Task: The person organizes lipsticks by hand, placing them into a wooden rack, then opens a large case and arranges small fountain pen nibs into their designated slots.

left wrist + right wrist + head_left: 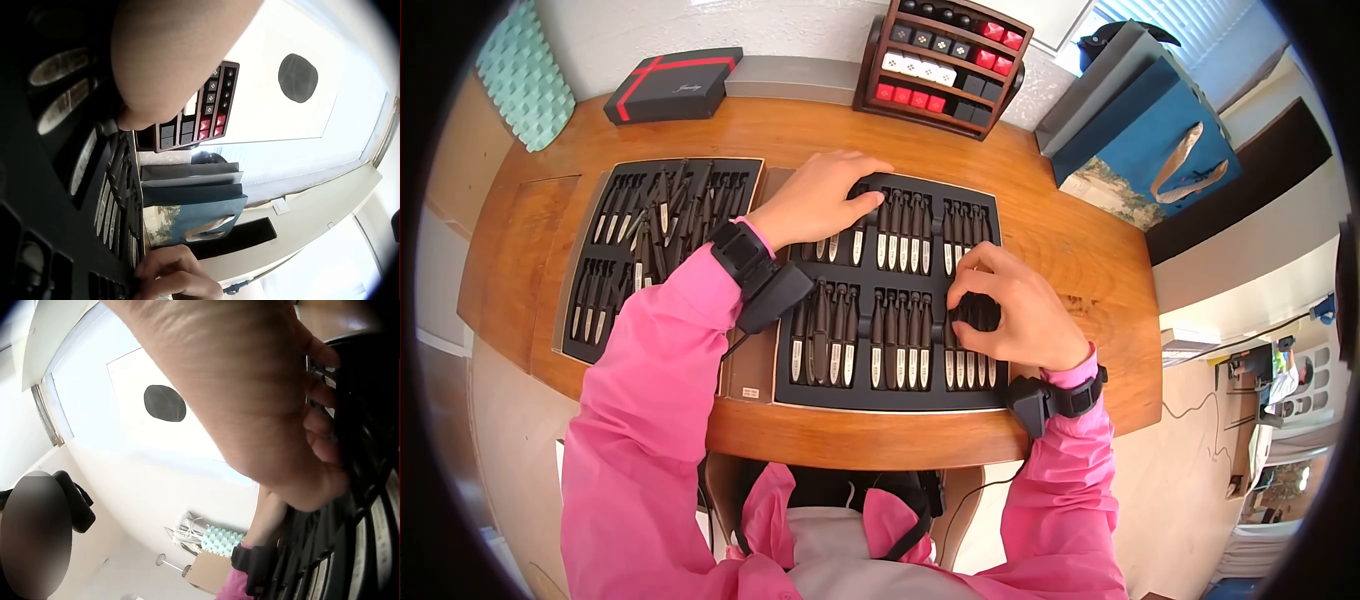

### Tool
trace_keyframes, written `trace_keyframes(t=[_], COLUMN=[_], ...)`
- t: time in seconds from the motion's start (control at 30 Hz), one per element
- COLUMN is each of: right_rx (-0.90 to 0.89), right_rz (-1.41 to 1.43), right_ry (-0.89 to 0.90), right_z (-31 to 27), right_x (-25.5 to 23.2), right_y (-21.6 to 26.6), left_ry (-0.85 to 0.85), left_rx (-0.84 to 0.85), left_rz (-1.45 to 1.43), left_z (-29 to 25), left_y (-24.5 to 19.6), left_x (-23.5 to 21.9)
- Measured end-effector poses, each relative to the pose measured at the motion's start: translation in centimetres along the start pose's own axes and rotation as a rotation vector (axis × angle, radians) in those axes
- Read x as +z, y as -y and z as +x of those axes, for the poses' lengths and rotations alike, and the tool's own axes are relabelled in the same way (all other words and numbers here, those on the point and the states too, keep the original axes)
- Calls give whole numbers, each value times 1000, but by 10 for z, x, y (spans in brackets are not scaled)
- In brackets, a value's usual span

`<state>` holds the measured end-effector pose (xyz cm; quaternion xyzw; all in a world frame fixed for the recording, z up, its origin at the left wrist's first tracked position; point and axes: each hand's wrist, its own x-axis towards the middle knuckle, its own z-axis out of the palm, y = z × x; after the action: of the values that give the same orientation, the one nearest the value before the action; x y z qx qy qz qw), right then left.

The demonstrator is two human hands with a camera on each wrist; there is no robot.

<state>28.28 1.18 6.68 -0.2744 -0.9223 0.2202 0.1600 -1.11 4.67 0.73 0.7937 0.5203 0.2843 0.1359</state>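
Two black trays of dark pens with pale silver tips lie side by side, the left tray (pixel 570 335) and the right tray (pixel 890 400). My left hand (pixel 825 198) reaches over the right tray's upper-left part, thumb and fingers at its upper compartments. Over that tray's right side is my right hand (pixel 1025 312), its thumb and index finger bent in a ring above pens (pixel 970 368). In the right wrist view the right hand's fingers (pixel 322 419) touch dark parts of the tray; whether they grip a pen is hidden. The left fingertips are partly hidden.
Loose pens (pixel 662 225) lie crosswise on the left tray. Behind stand a dark box with red ribbon (pixel 675 88), a wooden rack (pixel 940 65) of small boxes, and a blue bag (pixel 1140 140) at the right. Bare table (pixel 1090 260) shows at right.
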Motion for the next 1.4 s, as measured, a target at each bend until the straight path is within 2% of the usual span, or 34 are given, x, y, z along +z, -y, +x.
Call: trace_keyframes(t=[0.17, 0.23, 0.57, 0.73, 0.83, 1.4], right_rx=[49, 126, 167, 257, 190, 207], right_rz=[-89, -114, -143, 97, -26, -161], right_ry=[-54, -64, -79, -17, -22, -82], right_z=[1, 1, 4, 0, -1, 2], right_x=[13, 15, 26, 12, 15, 35], right_y=[5, 7, 9, 5, 11, 18], left_ry=[12, 7, -1, -13, -26, -38], left_rx=[-12, -12, -3, 22, 35, 52], left_rz=[-16, -6, -10, 4, -9, 5], left_z=[0, 1, 1, 1, 2, 1], left_y=[-3, -2, -2, 0, 2, 2], left_x=[-2, -2, -2, -1, 1, 1])
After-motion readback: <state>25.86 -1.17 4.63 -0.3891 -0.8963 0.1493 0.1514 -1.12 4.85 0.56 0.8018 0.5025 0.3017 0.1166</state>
